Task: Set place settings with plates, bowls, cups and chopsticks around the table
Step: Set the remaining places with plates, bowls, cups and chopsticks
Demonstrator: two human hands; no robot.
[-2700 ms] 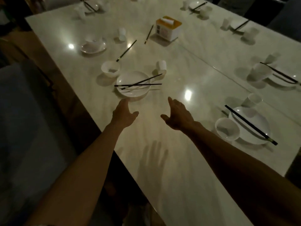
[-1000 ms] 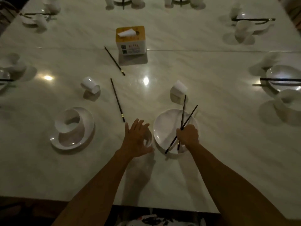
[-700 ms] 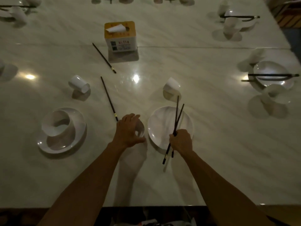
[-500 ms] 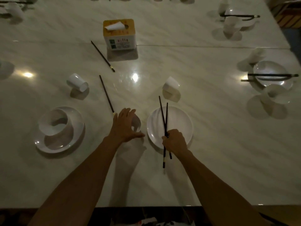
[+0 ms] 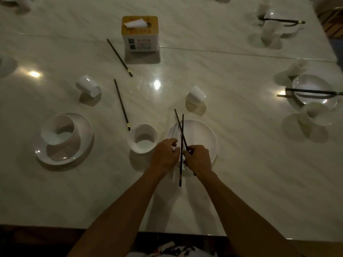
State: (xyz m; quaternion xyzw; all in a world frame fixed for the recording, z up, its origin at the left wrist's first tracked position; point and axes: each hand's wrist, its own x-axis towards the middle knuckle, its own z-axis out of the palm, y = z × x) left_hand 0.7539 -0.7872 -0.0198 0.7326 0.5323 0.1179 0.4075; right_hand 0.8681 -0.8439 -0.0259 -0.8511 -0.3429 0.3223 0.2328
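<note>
Dining room, large marble table (image 5: pixel 222 71), many place settings (image 5: pixel 311 82), tissue box (image 5: pixel 139 34)

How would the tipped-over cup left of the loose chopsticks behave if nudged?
Lying on its side, the cup would probably roll rather than stay put. It looks small, likely light, and the glossy table may let it slide.

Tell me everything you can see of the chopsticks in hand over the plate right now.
The chopsticks are two thin, dark, straight sticks, perhaps lacquered wood or plastic; the dim light hides finer detail. They cross in a narrow X above the white plate, far tips pointing toward the tipped cup, near ends reaching past the plate's near rim. The right hand pinches them just below the crossing; the left hand pinches the straighter one beside it.
</note>
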